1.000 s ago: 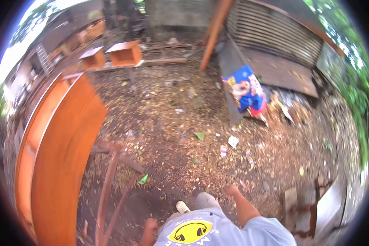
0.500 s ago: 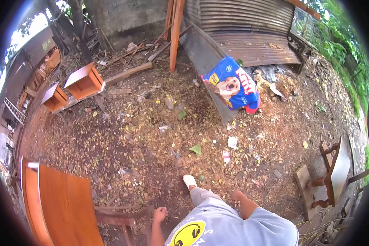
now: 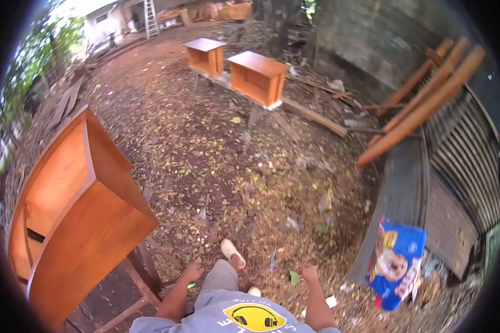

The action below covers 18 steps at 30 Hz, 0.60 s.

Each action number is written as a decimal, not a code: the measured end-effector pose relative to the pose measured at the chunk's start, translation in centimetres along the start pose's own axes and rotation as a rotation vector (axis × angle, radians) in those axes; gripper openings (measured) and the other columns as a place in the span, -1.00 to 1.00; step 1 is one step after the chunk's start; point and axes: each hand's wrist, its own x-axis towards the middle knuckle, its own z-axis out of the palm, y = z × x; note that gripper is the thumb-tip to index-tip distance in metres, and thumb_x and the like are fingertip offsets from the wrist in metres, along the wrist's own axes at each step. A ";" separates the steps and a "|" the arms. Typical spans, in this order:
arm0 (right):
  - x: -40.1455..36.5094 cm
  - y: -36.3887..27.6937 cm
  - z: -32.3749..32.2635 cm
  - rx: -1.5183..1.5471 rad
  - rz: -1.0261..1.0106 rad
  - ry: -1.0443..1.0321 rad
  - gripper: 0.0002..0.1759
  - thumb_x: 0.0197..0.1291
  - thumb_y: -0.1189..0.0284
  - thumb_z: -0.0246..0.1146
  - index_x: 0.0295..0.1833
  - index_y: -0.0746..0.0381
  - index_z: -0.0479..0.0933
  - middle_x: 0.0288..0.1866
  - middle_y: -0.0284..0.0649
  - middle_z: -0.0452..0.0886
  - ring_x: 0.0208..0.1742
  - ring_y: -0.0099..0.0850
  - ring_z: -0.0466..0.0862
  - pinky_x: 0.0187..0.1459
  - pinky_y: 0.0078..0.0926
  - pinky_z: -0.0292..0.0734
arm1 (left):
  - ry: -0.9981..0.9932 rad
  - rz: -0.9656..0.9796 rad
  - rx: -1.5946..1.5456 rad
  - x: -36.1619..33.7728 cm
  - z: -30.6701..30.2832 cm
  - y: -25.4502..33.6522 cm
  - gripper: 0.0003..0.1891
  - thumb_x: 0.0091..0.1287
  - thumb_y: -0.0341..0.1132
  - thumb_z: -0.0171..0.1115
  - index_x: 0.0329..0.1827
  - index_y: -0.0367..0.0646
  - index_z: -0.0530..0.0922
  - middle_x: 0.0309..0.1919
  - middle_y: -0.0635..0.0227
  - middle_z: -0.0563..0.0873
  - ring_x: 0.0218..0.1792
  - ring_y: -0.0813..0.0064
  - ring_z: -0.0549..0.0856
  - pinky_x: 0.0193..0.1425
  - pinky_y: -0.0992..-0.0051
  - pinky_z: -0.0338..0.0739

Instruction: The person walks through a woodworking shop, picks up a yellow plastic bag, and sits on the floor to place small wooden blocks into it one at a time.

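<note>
My left hand hangs low beside my thigh, loosely open with nothing in it. Out to the other side, my right hand hangs over the leaf-strewn ground, fingers slightly apart and holding nothing. The large varnished wooden cabinet on the left is nearest to my left hand, though apart from it. It rests tilted in view on a wooden stand, and its open compartments face away to the left. A small bright green thing shows by my left wrist.
Two small wooden cabinets stand on a low bench ahead. Wooden posts lean at the right by corrugated metal sheets. A blue dog food bag lies at the lower right. A plank and litter lie on the ground.
My view has swung left, so the small cabinets now appear ahead and the dog food bag at the lower right. The large cabinet shows more fully. My right hand has come into view.
</note>
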 end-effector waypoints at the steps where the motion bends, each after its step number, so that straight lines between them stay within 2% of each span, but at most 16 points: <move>1: 2.8 -1.7 1.5 -0.014 -0.033 -0.044 -0.81 0.11 0.44 0.11 -0.28 0.33 0.56 -0.52 -0.12 0.59 -0.59 -0.38 0.58 -0.61 -0.41 0.46 | -0.117 -0.167 0.040 1.2 -0.3 -0.6 -0.62 0.19 -0.11 0.07 -0.16 -0.25 0.61 -0.19 -0.05 0.63 -0.11 0.07 0.62 0.01 0.23 0.49; 3: 6.9 -5.0 4.6 -0.061 -0.019 -0.145 -0.81 0.10 0.42 0.12 -0.29 0.32 0.56 -0.50 -0.10 0.60 -0.56 -0.36 0.59 -0.59 -0.40 0.47 | -0.376 -0.488 0.118 3.3 -1.1 -2.0 -0.59 0.17 -0.10 0.07 -0.09 -0.25 0.59 -0.09 -0.04 0.60 -0.05 0.08 0.61 0.04 0.22 0.47; 5: 9.1 -10.3 7.3 -0.132 0.056 -0.246 -0.78 0.08 0.38 0.14 -0.28 0.31 0.57 -0.46 -0.08 0.62 -0.53 -0.33 0.61 -0.51 -0.37 0.51 | -0.495 -0.236 0.262 6.5 2.3 -7.6 -0.57 0.13 -0.08 0.12 -0.06 -0.22 0.58 0.02 0.02 0.57 0.00 0.13 0.59 0.05 0.22 0.47; 7: 10.1 -15.2 8.9 -0.611 -0.194 -0.332 -0.70 0.08 0.25 0.13 -0.25 0.26 0.59 -0.39 -0.10 0.65 -0.46 -0.27 0.64 -0.36 -0.36 0.54 | -0.504 -0.361 0.043 11.9 0.8 -8.0 -0.60 0.11 -0.12 0.14 -0.09 -0.21 0.60 -0.02 0.06 0.60 -0.02 0.18 0.61 0.01 0.24 0.49; 8: 11.3 -16.6 10.0 -0.761 -0.146 -0.337 -0.64 0.05 0.14 0.11 -0.25 0.20 0.60 -0.34 -0.15 0.66 -0.35 -0.24 0.66 -0.22 -0.35 0.54 | -0.498 -0.425 -0.081 14.8 -0.2 -7.6 -0.61 0.09 -0.13 0.15 -0.10 -0.20 0.60 -0.03 0.08 0.61 -0.03 0.21 0.62 0.00 0.25 0.50; 9: 16.3 -13.7 10.4 -0.957 -0.563 -0.504 -0.70 -0.10 0.23 0.19 -0.34 0.23 0.60 -0.49 -0.15 0.64 -0.50 -0.22 0.64 -0.44 -0.30 0.54 | -0.503 -0.499 -0.218 16.3 -0.8 -7.2 -0.62 0.08 -0.15 0.15 -0.11 -0.19 0.61 -0.05 0.10 0.63 -0.04 0.23 0.63 -0.02 0.26 0.50; 10: 16.8 -16.5 11.2 -1.069 -0.229 -0.680 -0.65 0.05 0.17 0.12 -0.20 0.18 0.60 -0.35 -0.16 0.66 -0.31 -0.24 0.66 -0.23 -0.29 0.54 | -0.509 -0.577 -0.358 17.3 -1.3 -6.7 -0.64 0.07 -0.16 0.16 -0.13 -0.18 0.62 -0.07 0.11 0.64 -0.05 0.26 0.64 -0.04 0.27 0.51; 12: 23.4 -15.5 12.1 -1.725 -0.907 -0.727 -0.68 0.03 0.22 0.12 -0.19 0.17 0.60 -0.38 -0.13 0.65 -0.36 -0.21 0.66 -0.30 -0.26 0.54 | -0.507 -0.232 0.132 24.1 -7.5 -2.8 -0.63 0.07 -0.16 0.14 -0.15 -0.22 0.61 -0.11 0.06 0.64 -0.10 0.18 0.65 -0.09 0.26 0.53; 13: 25.6 -15.5 11.3 -1.632 -0.933 -0.690 -0.69 0.01 0.23 0.13 -0.20 0.16 0.60 -0.38 -0.12 0.65 -0.36 -0.19 0.66 -0.32 -0.24 0.53 | -0.425 -0.126 0.198 28.4 -9.1 -2.4 -0.62 0.07 -0.14 0.14 -0.15 -0.23 0.61 -0.11 0.04 0.64 -0.13 0.14 0.65 -0.11 0.23 0.54; 14: 26.3 -18.1 12.3 -1.552 -0.776 -0.711 -0.69 0.00 0.23 0.13 -0.20 0.15 0.60 -0.38 -0.12 0.65 -0.36 -0.19 0.66 -0.33 -0.24 0.53 | -0.339 -0.024 0.284 32.7 -11.9 -2.5 -0.61 0.07 -0.13 0.14 -0.16 -0.23 0.61 -0.12 0.03 0.63 -0.15 0.10 0.65 -0.13 0.21 0.54; 16: 28.4 -23.5 14.8 -1.351 -0.455 -0.645 -0.69 -0.02 0.22 0.15 -0.21 0.15 0.60 -0.38 -0.12 0.65 -0.36 -0.19 0.66 -0.34 -0.24 0.53 | -0.129 -0.234 0.085 38.3 -19.2 0.9 -0.62 0.11 -0.11 0.09 -0.17 -0.20 0.61 -0.16 0.02 0.64 -0.18 0.06 0.64 -0.10 0.19 0.52; 18: 30.0 -29.5 17.6 -1.232 -0.336 -0.583 -0.69 -0.04 0.22 0.16 -0.21 0.14 0.60 -0.38 -0.12 0.65 -0.37 -0.18 0.65 -0.35 -0.24 0.52 | 0.090 -0.122 -0.022 42.4 -25.6 4.1 -0.65 0.16 -0.11 0.04 -0.19 -0.18 0.62 -0.26 0.05 0.67 -0.21 0.06 0.64 -0.08 0.20 0.51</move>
